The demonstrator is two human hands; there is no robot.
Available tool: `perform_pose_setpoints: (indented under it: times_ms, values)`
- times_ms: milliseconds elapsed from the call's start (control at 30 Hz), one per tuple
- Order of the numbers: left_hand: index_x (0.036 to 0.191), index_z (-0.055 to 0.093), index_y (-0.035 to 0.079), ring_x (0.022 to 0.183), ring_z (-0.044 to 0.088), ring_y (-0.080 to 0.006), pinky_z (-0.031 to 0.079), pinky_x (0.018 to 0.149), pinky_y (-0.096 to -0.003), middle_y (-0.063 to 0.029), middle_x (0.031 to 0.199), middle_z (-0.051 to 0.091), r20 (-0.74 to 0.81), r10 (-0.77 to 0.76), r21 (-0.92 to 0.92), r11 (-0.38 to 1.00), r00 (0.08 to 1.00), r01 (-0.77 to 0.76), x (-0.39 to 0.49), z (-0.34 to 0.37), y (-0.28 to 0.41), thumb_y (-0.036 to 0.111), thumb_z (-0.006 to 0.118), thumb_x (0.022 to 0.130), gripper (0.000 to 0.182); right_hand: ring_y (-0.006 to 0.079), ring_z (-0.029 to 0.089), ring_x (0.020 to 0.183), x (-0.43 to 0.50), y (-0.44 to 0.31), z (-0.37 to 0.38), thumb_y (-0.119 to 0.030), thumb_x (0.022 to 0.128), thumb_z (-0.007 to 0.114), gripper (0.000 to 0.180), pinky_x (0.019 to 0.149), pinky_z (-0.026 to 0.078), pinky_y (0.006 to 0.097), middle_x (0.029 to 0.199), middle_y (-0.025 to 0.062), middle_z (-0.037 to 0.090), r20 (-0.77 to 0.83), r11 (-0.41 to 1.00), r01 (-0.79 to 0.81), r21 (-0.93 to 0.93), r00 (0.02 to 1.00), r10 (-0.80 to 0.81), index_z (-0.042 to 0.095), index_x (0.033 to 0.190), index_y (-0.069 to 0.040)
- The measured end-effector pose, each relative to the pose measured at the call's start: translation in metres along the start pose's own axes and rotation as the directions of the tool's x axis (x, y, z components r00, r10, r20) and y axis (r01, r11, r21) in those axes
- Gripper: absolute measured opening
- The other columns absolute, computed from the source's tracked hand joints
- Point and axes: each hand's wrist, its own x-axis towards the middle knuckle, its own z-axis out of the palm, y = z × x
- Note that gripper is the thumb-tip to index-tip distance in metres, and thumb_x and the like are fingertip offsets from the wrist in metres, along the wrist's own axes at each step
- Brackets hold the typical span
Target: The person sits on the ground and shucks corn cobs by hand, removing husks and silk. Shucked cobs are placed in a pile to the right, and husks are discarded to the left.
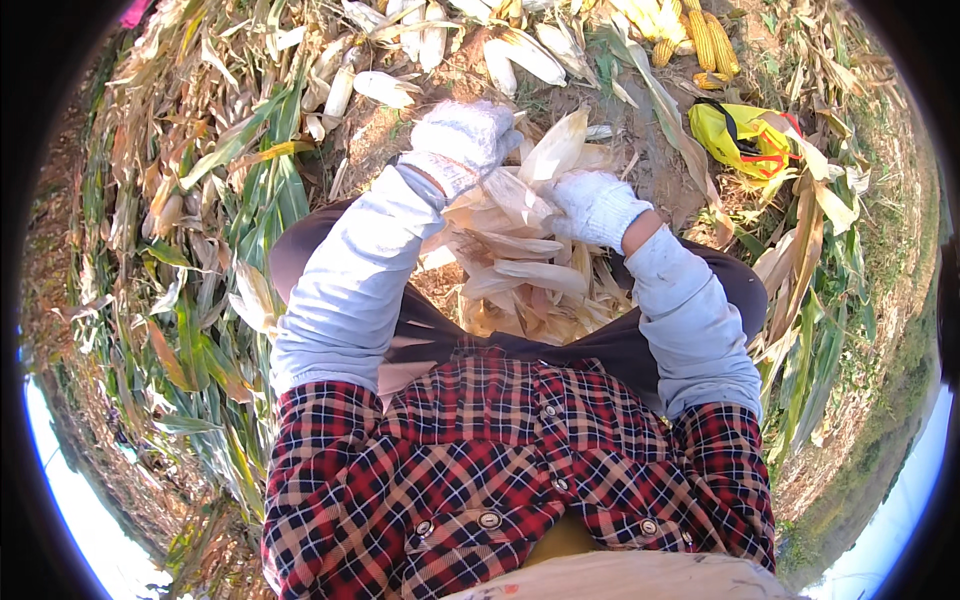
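My left hand (pixel 463 142), in a white knit glove, is closed at the upper middle, beside pale dry corn husks; what lies inside its fingers is hidden. To its right and a little lower, my right hand (pixel 596 206), gloved alike, has its fingers closed on dry corn husk leaves (pixel 525 199). One broad husk leaf (pixel 556 150) stands up between the two hands. Below them a heap of loose husks (pixel 536 281) lies between my bent legs. Whether an ear of corn is inside the held husks cannot be told.
Ears in pale husks (pixel 525 56) lie beyond my hands. Husked yellow corn ears (pixel 701 41) are piled at the upper right, above a yellow bag (pixel 731 135) with black and red parts. Corn stalks and leaves (pixel 199 330) cover the ground at left; more leaves (pixel 795 277) lie at right.
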Motion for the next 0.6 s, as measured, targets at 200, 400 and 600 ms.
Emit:
perform_pose_setpoints:
  times_ms: [200,400,600]
  values:
    - [0.095,0.066,0.008,0.091,0.067,-0.0379,0.052,0.080,-0.0501,-0.0170,0.090,0.069,0.132,-0.144,0.057,0.989,0.981,0.137,0.004,0.034,-0.039,0.035,0.056,0.095,0.029,0.0356,0.066,0.101,0.000,-0.007,-0.003,-0.038,0.089,0.064,0.045,0.084,0.054,0.0480,0.107,0.0154,0.069,-0.034,0.999,0.021,0.038,0.999,-0.020,0.061,0.126,-0.013]
    - [0.115,0.071,0.006,0.114,0.065,-0.0349,0.051,0.096,-0.0449,-0.0188,0.120,0.069,0.312,-0.574,0.122,0.814,0.757,0.568,0.010,0.079,-0.157,0.036,0.054,0.094,0.041,0.0343,0.067,0.101,-0.001,-0.010,-0.005,-0.035,0.089,0.065,0.046,0.085,0.054,0.0472,0.107,0.0156,0.069,-0.088,1.000,0.022,0.014,0.996,-0.020,0.059,0.128,-0.012]
    - [0.125,0.066,0.008,0.117,0.062,-0.0356,0.048,0.101,-0.0440,-0.0202,0.126,0.065,0.424,-0.752,0.349,0.650,0.505,0.675,-0.026,0.122,-0.234,0.052,0.055,0.092,0.056,0.0346,0.066,0.102,0.003,-0.017,-0.004,-0.036,0.089,0.065,0.048,0.086,0.053,0.0470,0.109,0.0148,0.068,-0.045,0.999,0.025,0.021,0.999,-0.024,0.058,0.130,-0.013]
